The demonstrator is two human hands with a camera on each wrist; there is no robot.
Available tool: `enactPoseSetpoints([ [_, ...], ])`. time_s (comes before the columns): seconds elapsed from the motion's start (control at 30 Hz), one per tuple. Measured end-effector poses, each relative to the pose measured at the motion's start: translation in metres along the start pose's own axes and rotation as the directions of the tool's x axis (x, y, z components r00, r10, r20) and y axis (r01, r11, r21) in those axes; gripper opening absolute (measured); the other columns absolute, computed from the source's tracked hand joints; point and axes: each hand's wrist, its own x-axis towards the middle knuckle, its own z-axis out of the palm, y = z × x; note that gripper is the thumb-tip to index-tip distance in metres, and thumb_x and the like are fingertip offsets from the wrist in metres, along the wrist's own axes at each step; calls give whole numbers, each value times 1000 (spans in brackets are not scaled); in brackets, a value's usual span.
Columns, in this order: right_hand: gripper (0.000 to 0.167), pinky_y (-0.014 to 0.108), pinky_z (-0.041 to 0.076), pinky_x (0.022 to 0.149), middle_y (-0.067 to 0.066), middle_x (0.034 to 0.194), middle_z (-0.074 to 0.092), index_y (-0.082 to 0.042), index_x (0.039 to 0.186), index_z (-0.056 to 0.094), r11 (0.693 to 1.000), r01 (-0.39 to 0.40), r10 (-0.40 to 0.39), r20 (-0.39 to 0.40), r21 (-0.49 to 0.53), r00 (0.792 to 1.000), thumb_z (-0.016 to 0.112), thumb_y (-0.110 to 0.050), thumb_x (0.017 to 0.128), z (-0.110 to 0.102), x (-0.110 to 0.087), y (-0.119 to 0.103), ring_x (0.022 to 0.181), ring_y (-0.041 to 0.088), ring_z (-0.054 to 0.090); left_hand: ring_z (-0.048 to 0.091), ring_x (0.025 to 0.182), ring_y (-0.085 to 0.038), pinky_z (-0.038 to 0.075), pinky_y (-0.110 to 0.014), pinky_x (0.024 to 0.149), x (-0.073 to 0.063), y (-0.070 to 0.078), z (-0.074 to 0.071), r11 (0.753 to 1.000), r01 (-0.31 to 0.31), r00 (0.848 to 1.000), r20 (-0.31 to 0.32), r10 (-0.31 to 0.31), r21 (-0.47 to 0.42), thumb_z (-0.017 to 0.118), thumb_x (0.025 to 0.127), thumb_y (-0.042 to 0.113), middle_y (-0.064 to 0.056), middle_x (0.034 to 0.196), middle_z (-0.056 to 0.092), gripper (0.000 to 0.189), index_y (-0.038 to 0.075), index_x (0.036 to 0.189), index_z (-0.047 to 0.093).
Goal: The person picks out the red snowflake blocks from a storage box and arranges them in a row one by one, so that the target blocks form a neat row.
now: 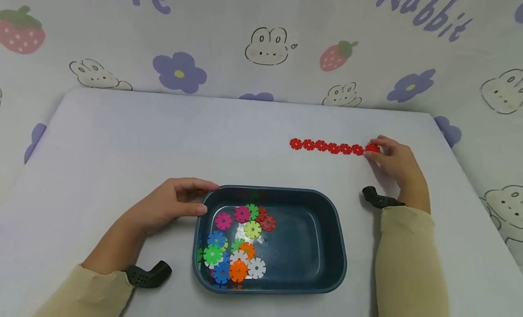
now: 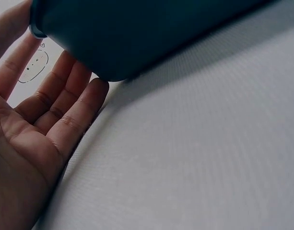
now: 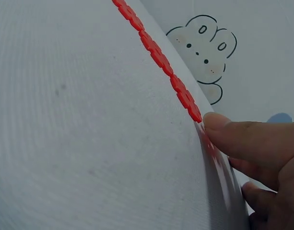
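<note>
At the right of the head view my right hand (image 1: 400, 165) pinches a red notched plastic disc (image 1: 372, 148) between thumb and fingers. That disc is at the right end of a row of several red notched discs (image 1: 321, 146) lying on the white table. In the right wrist view the thumb (image 3: 247, 136) is close to the row's end, and the held disc is mostly hidden. My left hand (image 1: 163, 205) touches the back left corner of a dark teal tray (image 1: 271, 289) with fingers fairly straight. Its fingertips (image 2: 96, 88) meet the tray's side in the left wrist view.
Several loose notched discs in mixed colours, such as an orange disc (image 1: 238, 271) and a pink disc (image 1: 223, 221), lie in the left part of the tray. Behind the white table (image 1: 163, 140) hangs a cloth printed with rabbits, strawberries and flowers.
</note>
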Motion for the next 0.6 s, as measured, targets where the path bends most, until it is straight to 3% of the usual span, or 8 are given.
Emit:
enactPoseSetpoints([
  [0.2, 72, 69, 33, 105, 10, 165, 17, -17, 151, 39, 999, 1, -1, 18, -43, 1000, 60, -51, 92, 1, 0, -1, 151, 41, 6, 59, 118, -27, 55, -32, 92, -1, 1, -1, 1000, 11, 1000, -9, -11, 11, 73, 87, 14, -8, 131, 63, 44, 12, 130, 63],
  [0.6, 68, 65, 36, 105, 4, 164, 20, -13, 144, 50, 999, -50, 49, -18, -8, 999, 57, -56, 92, 6, 3, 0, 151, 38, 10, 57, 120, -26, 54, -33, 93, -1, 1, -3, 999, 16, 1000, -18, -15, 42, 73, 87, 14, -4, 132, 62, 42, 14, 129, 64],
])
